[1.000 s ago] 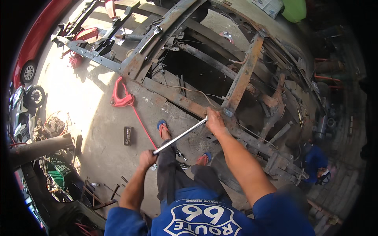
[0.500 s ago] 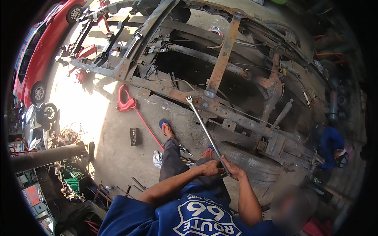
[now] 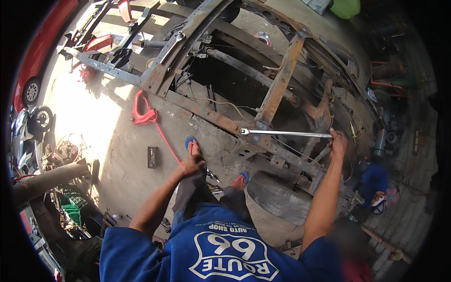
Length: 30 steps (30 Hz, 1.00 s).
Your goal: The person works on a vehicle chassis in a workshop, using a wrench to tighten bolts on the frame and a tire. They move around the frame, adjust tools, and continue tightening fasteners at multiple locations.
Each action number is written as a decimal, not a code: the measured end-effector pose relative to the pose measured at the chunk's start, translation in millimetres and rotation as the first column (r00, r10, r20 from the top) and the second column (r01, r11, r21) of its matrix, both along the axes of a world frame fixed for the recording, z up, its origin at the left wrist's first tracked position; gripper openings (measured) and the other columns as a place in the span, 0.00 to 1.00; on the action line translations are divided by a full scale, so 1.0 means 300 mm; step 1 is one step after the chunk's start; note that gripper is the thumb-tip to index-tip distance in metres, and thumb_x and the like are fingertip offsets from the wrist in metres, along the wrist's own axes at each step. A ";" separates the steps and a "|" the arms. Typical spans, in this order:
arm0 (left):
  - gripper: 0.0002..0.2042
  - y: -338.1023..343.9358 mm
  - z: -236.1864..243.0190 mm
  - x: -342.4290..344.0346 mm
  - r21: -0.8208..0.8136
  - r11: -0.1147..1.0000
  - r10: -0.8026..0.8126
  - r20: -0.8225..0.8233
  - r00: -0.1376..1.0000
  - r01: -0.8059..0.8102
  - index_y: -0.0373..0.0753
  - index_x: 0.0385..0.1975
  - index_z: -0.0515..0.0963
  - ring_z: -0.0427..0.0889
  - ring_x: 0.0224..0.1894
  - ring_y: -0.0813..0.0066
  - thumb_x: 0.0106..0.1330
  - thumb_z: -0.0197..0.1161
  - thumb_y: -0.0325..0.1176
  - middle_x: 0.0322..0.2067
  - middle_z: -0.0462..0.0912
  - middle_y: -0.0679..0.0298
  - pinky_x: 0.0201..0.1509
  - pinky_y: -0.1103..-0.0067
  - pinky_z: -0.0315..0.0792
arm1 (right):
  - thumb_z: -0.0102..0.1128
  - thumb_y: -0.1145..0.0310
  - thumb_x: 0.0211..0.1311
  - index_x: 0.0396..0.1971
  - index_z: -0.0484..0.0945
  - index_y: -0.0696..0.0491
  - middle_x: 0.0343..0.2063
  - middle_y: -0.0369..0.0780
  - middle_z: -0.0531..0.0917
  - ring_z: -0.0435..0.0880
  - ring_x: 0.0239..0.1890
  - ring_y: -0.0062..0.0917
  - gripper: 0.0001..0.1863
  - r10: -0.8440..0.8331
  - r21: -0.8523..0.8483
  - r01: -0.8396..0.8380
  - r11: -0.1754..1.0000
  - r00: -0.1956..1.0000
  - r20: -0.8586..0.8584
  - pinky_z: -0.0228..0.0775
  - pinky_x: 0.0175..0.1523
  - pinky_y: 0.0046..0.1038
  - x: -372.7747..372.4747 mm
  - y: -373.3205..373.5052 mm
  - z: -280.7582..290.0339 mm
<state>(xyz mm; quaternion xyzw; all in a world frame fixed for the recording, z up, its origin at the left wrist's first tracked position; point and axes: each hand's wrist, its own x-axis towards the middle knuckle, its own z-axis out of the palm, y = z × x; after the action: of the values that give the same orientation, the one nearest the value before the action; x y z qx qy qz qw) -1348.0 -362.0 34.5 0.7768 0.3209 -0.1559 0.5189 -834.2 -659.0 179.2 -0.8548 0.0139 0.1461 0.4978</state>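
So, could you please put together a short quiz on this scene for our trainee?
1. Which hand holds the long silver bar? (a) left (b) right (c) both
2. True or false: closed boots are worn for this work.
3. Fill in: in this view, the bar's head end overlaps the rusty side rail of the vehicle ____.

Key:
1. b: the right hand grips its other end.
2. False: flip-flops are worn.
3. frame
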 end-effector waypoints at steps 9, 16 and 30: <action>0.13 0.244 -0.187 -0.586 0.030 0.761 0.636 -0.234 0.735 -0.648 0.32 0.39 0.80 0.86 0.31 0.66 0.67 0.57 0.36 0.30 0.86 0.53 0.41 0.71 0.77 | 0.63 0.65 0.63 0.55 0.69 0.59 0.32 0.39 0.79 0.76 0.26 0.21 0.24 0.440 -0.030 -0.469 0.883 0.802 0.404 0.73 0.29 0.27 -0.118 1.393 0.051; 0.13 0.109 -0.181 -0.371 0.315 0.849 0.392 0.162 0.905 -0.424 0.30 0.43 0.78 0.86 0.36 0.65 0.70 0.58 0.35 0.34 0.86 0.52 0.44 0.71 0.78 | 0.55 0.59 0.65 0.51 0.74 0.50 0.34 0.56 0.83 0.85 0.40 0.48 0.18 0.965 -0.186 -0.968 -0.167 -0.199 0.168 0.79 0.43 0.47 -1.355 1.419 0.005; 0.17 -0.011 0.206 0.303 -0.067 0.976 0.219 0.237 0.947 -0.209 0.35 0.52 0.77 0.82 0.51 0.52 0.68 0.57 0.36 0.49 0.83 0.49 0.55 0.65 0.73 | 0.52 0.65 0.74 0.41 0.73 0.57 0.16 0.28 0.64 0.64 0.19 0.13 0.10 0.226 0.445 -0.504 0.740 0.810 0.540 0.62 0.27 0.21 -0.932 0.598 0.482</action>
<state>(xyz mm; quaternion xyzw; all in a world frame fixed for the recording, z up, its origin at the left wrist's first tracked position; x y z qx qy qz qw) -1257.0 -365.5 96.4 0.7398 0.3342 -0.0091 0.5838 -1113.9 -479.6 323.7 -0.6605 -0.3193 0.0381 0.6785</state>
